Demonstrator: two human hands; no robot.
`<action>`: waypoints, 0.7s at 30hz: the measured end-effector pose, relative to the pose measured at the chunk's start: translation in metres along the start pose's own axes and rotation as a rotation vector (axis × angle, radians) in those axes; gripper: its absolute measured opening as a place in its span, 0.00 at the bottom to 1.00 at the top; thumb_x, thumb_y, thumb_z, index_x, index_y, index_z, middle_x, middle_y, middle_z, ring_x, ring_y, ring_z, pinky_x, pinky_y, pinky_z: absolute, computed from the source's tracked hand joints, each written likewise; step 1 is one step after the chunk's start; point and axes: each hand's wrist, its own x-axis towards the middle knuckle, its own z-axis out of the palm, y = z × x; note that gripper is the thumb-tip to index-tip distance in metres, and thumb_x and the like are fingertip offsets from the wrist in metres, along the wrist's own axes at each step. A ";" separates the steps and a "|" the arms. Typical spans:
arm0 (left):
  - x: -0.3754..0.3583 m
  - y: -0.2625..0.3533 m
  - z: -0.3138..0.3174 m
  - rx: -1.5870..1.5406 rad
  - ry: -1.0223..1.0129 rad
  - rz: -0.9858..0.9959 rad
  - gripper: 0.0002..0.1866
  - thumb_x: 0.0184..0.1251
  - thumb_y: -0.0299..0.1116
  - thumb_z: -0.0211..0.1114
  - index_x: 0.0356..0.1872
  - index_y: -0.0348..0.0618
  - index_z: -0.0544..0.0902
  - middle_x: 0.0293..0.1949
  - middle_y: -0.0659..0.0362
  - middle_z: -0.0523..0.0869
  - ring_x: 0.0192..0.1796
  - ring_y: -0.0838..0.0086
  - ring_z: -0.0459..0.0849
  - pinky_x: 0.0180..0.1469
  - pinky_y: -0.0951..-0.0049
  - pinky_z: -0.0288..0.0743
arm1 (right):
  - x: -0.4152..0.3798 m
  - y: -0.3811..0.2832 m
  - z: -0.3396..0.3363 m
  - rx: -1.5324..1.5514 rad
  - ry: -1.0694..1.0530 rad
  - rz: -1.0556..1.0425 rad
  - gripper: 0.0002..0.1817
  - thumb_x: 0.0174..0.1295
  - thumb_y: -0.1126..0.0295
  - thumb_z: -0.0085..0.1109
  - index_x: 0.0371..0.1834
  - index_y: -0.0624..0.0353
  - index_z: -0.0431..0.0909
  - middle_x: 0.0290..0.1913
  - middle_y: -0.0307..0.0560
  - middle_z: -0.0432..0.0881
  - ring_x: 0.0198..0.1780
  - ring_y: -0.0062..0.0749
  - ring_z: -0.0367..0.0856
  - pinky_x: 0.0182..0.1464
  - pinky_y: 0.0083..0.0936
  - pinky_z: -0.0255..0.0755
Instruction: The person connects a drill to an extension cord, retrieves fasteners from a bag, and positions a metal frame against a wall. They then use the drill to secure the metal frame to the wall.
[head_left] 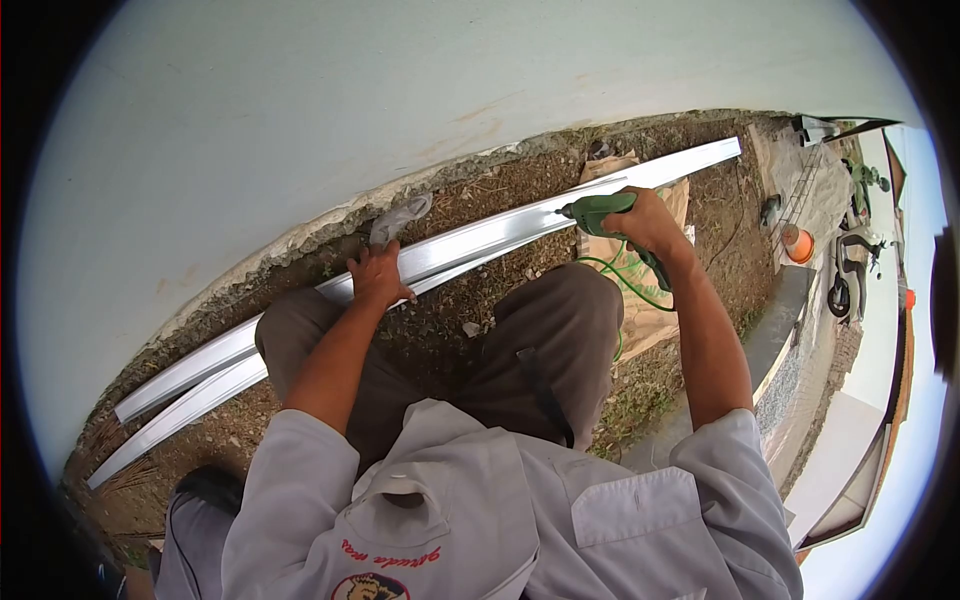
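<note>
A long, shiny metal channel lies on the soil, running from lower left to upper right, with a second metal strip alongside it. My left hand grips the channel near its middle, fingers over the far edge and thumb at the near edge. In my right hand is a green power drill, its fingers wrapped round the handle. The drill's tip points left, right at the channel's surface. A green cord loops below the drill. Crumpled clear plastic sits just beyond my left hand.
A pale wall rises along the far side. Under the channel's right part lies a brown paper sack. My knees flank the bare soil. Farther right are an orange bucket, a concrete kerb and a parked scooter.
</note>
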 end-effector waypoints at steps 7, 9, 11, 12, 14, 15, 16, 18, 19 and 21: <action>-0.003 0.001 0.001 0.055 0.051 0.008 0.55 0.41 0.54 0.91 0.73 0.55 0.72 0.71 0.52 0.76 0.76 0.55 0.72 0.72 0.41 0.64 | 0.003 0.005 0.004 -0.029 0.022 -0.018 0.23 0.50 0.66 0.71 0.47 0.72 0.86 0.32 0.54 0.89 0.23 0.35 0.86 0.28 0.32 0.82; -0.003 0.001 0.001 0.054 0.042 0.007 0.54 0.40 0.54 0.91 0.72 0.55 0.72 0.71 0.52 0.77 0.76 0.55 0.72 0.71 0.41 0.65 | 0.003 0.004 0.004 -0.026 0.012 -0.010 0.23 0.50 0.66 0.72 0.47 0.72 0.86 0.33 0.54 0.90 0.23 0.36 0.86 0.28 0.32 0.82; -0.002 0.001 0.001 0.049 0.043 0.009 0.54 0.40 0.54 0.91 0.72 0.55 0.72 0.70 0.52 0.77 0.76 0.55 0.72 0.70 0.42 0.65 | 0.003 0.002 0.003 -0.030 0.008 -0.005 0.23 0.50 0.66 0.72 0.47 0.72 0.86 0.33 0.54 0.90 0.23 0.36 0.86 0.28 0.32 0.82; -0.003 0.000 0.001 0.046 0.049 0.011 0.54 0.40 0.54 0.91 0.72 0.55 0.72 0.70 0.52 0.77 0.76 0.55 0.72 0.70 0.42 0.65 | 0.002 0.002 0.003 -0.033 0.009 -0.003 0.23 0.50 0.66 0.72 0.47 0.72 0.86 0.33 0.54 0.90 0.23 0.36 0.86 0.28 0.32 0.83; -0.003 0.001 0.001 0.043 0.057 0.013 0.54 0.40 0.54 0.91 0.72 0.55 0.72 0.70 0.52 0.77 0.76 0.54 0.73 0.70 0.42 0.66 | 0.001 0.001 0.002 -0.032 0.012 -0.002 0.23 0.50 0.66 0.72 0.47 0.72 0.86 0.33 0.54 0.90 0.23 0.35 0.86 0.28 0.32 0.83; -0.003 0.001 0.001 0.044 0.059 0.012 0.54 0.40 0.54 0.91 0.72 0.55 0.72 0.70 0.52 0.77 0.76 0.54 0.73 0.70 0.42 0.66 | 0.000 0.000 0.002 -0.027 0.012 -0.003 0.23 0.50 0.66 0.72 0.47 0.72 0.86 0.33 0.54 0.90 0.23 0.35 0.86 0.28 0.32 0.83; -0.004 0.000 0.002 0.046 0.058 0.012 0.54 0.40 0.54 0.91 0.72 0.54 0.72 0.70 0.52 0.77 0.76 0.54 0.73 0.70 0.42 0.66 | -0.001 0.000 0.002 -0.022 0.011 -0.002 0.23 0.50 0.66 0.72 0.47 0.72 0.86 0.33 0.54 0.90 0.23 0.35 0.86 0.28 0.32 0.83; -0.004 -0.001 0.002 0.040 0.057 0.013 0.54 0.40 0.54 0.91 0.72 0.55 0.72 0.70 0.52 0.77 0.76 0.54 0.72 0.70 0.42 0.65 | 0.001 0.003 0.004 -0.021 0.016 -0.007 0.23 0.50 0.66 0.72 0.47 0.72 0.86 0.33 0.53 0.90 0.23 0.36 0.86 0.28 0.32 0.83; -0.003 0.000 0.002 0.036 0.058 0.015 0.54 0.40 0.54 0.91 0.72 0.55 0.72 0.70 0.52 0.77 0.76 0.54 0.72 0.71 0.42 0.65 | 0.002 0.005 0.004 -0.021 0.020 -0.009 0.23 0.50 0.66 0.72 0.47 0.72 0.86 0.33 0.53 0.90 0.24 0.36 0.87 0.28 0.32 0.83; -0.003 0.000 0.001 0.032 0.049 0.013 0.55 0.40 0.53 0.91 0.73 0.55 0.72 0.71 0.52 0.77 0.76 0.54 0.72 0.71 0.41 0.65 | 0.004 0.007 0.003 -0.017 0.018 -0.014 0.23 0.50 0.66 0.72 0.47 0.71 0.86 0.34 0.53 0.90 0.24 0.36 0.87 0.28 0.32 0.83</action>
